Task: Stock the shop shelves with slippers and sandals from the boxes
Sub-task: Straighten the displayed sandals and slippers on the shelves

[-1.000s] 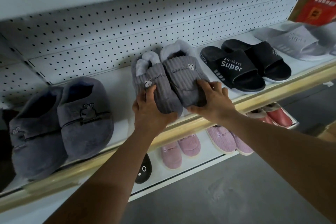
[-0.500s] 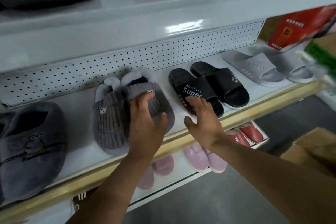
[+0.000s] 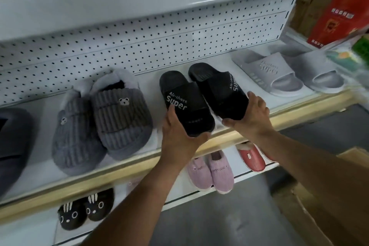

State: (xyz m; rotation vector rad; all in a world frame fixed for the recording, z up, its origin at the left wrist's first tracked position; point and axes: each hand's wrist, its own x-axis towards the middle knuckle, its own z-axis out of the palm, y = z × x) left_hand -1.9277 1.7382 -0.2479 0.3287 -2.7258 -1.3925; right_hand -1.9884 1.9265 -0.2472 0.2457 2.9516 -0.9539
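Observation:
Two black "Air-shoes Super" slides lie on the white middle shelf. My left hand grips the toe end of the left black slide, thumb under its front edge. My right hand grips the toe end of the right black slide. To their left sits a pair of grey corduroy bear slippers, untouched. A pair of light grey slides lies to the right.
A wooden lip runs along the shelf front. Below are pink slippers, red slippers and black animal-face slippers. A dark blue plush slipper is far left. Red cartons stand at right; a cardboard box is at lower right.
Both hands left the grey corduroy slippers and moved right, and each now holds the front of a black slide. The view shifted right.

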